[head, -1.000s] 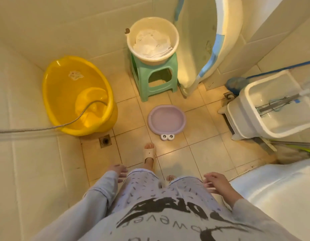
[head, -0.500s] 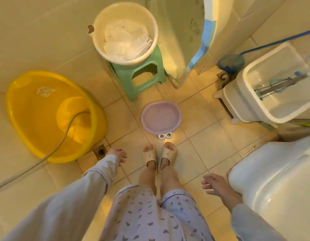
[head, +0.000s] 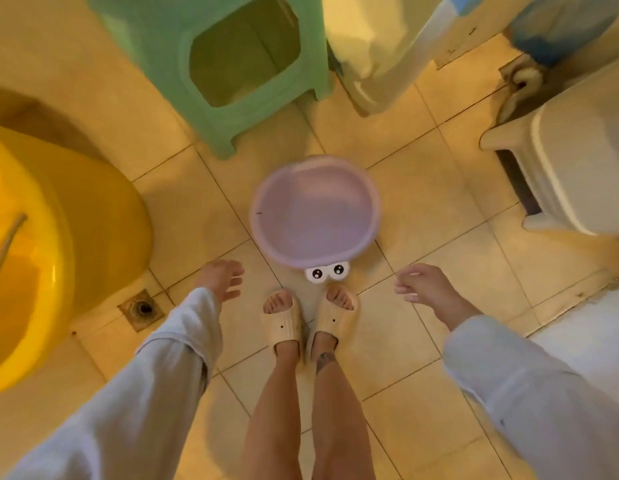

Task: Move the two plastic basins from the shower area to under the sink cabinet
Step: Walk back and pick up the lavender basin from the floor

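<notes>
A small lilac plastic basin (head: 315, 211) with a white cartoon-eyes tab on its near rim sits on the tiled floor just ahead of my slippered feet. My left hand (head: 220, 278) hangs low to the basin's left with fingers spread, holding nothing and a short gap from the rim. My right hand (head: 426, 285) reaches down on the basin's right, fingers loosely curled and apart, also empty. A cream basin seen earlier on top of the stool is out of frame now.
A large yellow tub (head: 31, 258) with a shower hose in it fills the left side. A green plastic stool (head: 211, 64) stands behind the basin. A white mop bucket (head: 578, 168) sits at right, a floor drain (head: 141, 309) near my left arm.
The view has dropped much closer to the floor as I bent down. Both hands moved forward and down toward either side of the lilac basin. The basin stayed put.
</notes>
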